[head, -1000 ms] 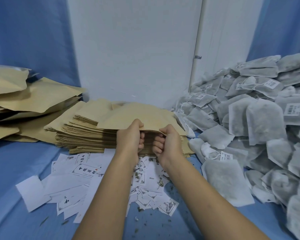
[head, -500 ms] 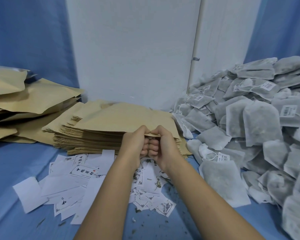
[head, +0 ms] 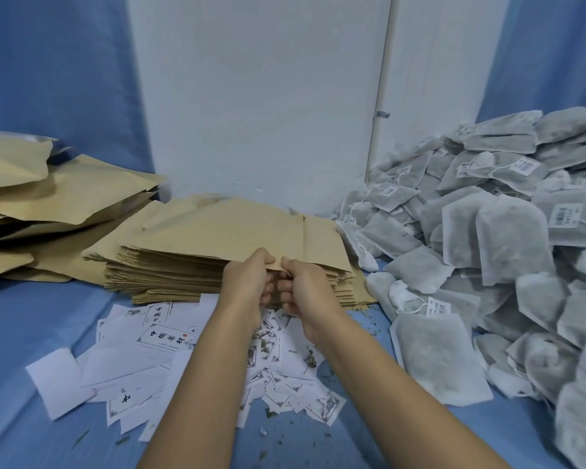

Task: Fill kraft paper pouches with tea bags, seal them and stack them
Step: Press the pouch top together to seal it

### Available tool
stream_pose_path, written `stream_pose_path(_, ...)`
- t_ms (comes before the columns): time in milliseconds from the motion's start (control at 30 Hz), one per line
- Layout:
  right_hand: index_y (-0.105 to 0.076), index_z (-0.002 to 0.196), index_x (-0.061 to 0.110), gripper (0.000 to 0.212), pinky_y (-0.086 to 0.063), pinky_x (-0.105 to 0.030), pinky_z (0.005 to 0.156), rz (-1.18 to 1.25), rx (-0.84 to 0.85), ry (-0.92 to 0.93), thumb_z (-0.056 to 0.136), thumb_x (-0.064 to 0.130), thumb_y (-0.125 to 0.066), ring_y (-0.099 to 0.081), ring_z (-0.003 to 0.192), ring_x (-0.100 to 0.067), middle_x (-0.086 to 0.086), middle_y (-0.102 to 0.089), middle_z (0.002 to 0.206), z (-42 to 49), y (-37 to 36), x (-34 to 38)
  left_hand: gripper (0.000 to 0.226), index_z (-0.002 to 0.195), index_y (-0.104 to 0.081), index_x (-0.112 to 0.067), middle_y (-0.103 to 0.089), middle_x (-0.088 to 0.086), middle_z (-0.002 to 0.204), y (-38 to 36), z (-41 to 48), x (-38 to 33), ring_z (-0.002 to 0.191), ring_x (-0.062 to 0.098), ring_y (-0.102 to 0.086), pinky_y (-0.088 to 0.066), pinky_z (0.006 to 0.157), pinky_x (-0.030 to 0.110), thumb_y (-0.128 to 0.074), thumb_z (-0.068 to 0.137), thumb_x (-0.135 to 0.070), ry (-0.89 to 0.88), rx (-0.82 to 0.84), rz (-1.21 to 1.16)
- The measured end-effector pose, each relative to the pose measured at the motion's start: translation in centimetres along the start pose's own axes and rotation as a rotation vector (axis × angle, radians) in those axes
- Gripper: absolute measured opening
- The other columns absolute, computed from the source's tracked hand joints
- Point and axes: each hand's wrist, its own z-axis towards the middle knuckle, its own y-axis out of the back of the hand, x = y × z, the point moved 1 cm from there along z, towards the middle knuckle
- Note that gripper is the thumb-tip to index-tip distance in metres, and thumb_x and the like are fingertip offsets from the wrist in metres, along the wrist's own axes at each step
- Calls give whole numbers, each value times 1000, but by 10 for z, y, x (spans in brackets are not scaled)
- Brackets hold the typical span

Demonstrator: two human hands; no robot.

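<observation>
A flat kraft paper pouch [head: 237, 231] lies on top of a thick stack of empty pouches [head: 170, 275] at the centre. My left hand [head: 247, 282] and my right hand [head: 305, 289] meet at its near edge, and both pinch that edge between thumb and curled fingers, knuckles almost touching. A big heap of grey tea bags [head: 494, 252] with small white tags fills the right side. Filled, puffy kraft pouches [head: 48, 198] are piled at the far left.
White printed paper labels [head: 149, 353] and tea crumbs are scattered on the blue cloth [head: 31, 316] in front of the stack, under my forearms. A white wall panel [head: 257, 96] stands behind the stack, with blue curtain on both sides.
My hands came together from slightly apart and now pinch the top pouch's near edge side by side. The pouch's near edge has lowered toward the stack.
</observation>
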Motion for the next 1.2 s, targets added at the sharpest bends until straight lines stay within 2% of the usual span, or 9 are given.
stream_pose_path(167,-38,65,14,34,-12,-15,31,244,-17,-88,98,18,-41,-19,28,-3,9,-29,35,-1,1,4,23,65,-48,-8,-39,-2,36,6,2,-1,29,9,-29,-17,32,13,-53,85,-15,33,38,8)
stream_pose_path(367,-38,64,15,32,-13,-16,31,404,-162,-42,94,22,-46,-19,29,-5,8,-29,37,1,0,0,24,63,-45,-9,-34,-4,34,18,8,-7,27,7,-24,-14,31,12,-49,86,-13,-14,-23,-95)
stream_pose_path(467,-45,66,13,31,-17,-16,32,290,-131,-10,93,28,-51,-26,31,-7,1,-40,44,0,-6,-6,38,51,-52,-9,-37,-3,35,7,2,-1,28,8,-27,-17,29,13,-50,88,-15,33,108,-30)
stream_pose_path(533,-44,63,11,33,-20,-17,30,246,-119,5,94,21,-49,-29,28,-6,2,-42,39,-1,-3,-3,44,45,-56,-10,-37,-3,36,3,0,1,30,8,-28,-18,30,13,-53,88,-19,59,147,21)
stream_pose_path(667,-35,61,15,34,-16,-15,31,379,-243,52,93,12,-47,-21,27,-4,9,-31,33,1,14,7,29,62,-53,-6,-35,-6,35,9,0,-4,30,6,-26,-16,31,15,-54,88,-17,-13,-3,-32)
stream_pose_path(800,-35,65,15,30,-14,-15,30,442,-290,39,93,10,-44,-20,27,-4,9,-29,33,3,16,6,30,62,-53,-6,-36,-7,35,10,-3,-5,28,4,-27,-19,30,13,-58,89,-18,-37,-9,37)
stream_pose_path(900,-36,66,15,29,-14,-15,30,438,-316,58,94,11,-43,-19,27,-4,10,-29,33,4,22,9,29,60,-51,-9,-37,-7,34,19,1,-8,28,5,-27,-17,31,13,-62,86,-15,-90,-112,-15)
stream_pose_path(1100,-35,64,16,31,-15,-16,30,380,-285,33,93,12,-45,-20,28,-5,9,-30,35,4,17,4,26,60,-48,-5,-42,-4,33,35,8,-10,27,6,-30,-20,33,14,-57,84,-6,-171,-239,-170)
stream_pose_path(1200,-35,63,16,31,-15,-16,30,349,-270,15,93,13,-45,-20,28,-5,9,-31,35,1,14,3,23,69,-48,-6,-47,6,45,37,9,-10,27,8,-35,-25,33,11,-53,90,-14,-215,-276,-147)
